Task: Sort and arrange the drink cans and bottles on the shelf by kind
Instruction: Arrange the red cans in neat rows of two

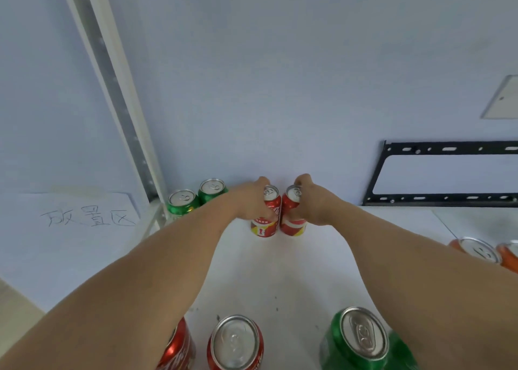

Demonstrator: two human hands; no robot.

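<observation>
- While both arms reach to the back of the white shelf point(280, 271), my left hand point(252, 201) curls round a red can point(265, 224) and my right hand point(311, 204) curls round its twin, a second red can point(293, 221); fingers wrap each body with little gap showing.
- Both stand upright, sides touching or nearly so, close against the rear wall point(280, 89); I cannot tell whether their bases are fully down.
- Judged from here, the step is seating the red pair side by side. Doing it well means keeping both vertical, pressing them together, lining them up with the wall, and letting go only once they stand firm.
- Left of the red pair, two green cans point(196, 200) stand together by the shelf's upright post point(117, 103), apart from the reds, which looks like a finished group.
- Nearer me than the red pair, at the front edge, wait a red can half hidden under my left forearm point(179, 344), another red can point(235, 341) beside it, and a green can point(358, 339) to their right. They likely belong with the groups at the back.
- Right of the red pair, well apart, two orange cans point(482, 253) sit at the shelf's edge, partly cut off.
- Every can top that shows has its tab flat and unopened, so contents cannot be seen.
- A handwritten paper sign point(84, 215) lies beyond the post.
</observation>
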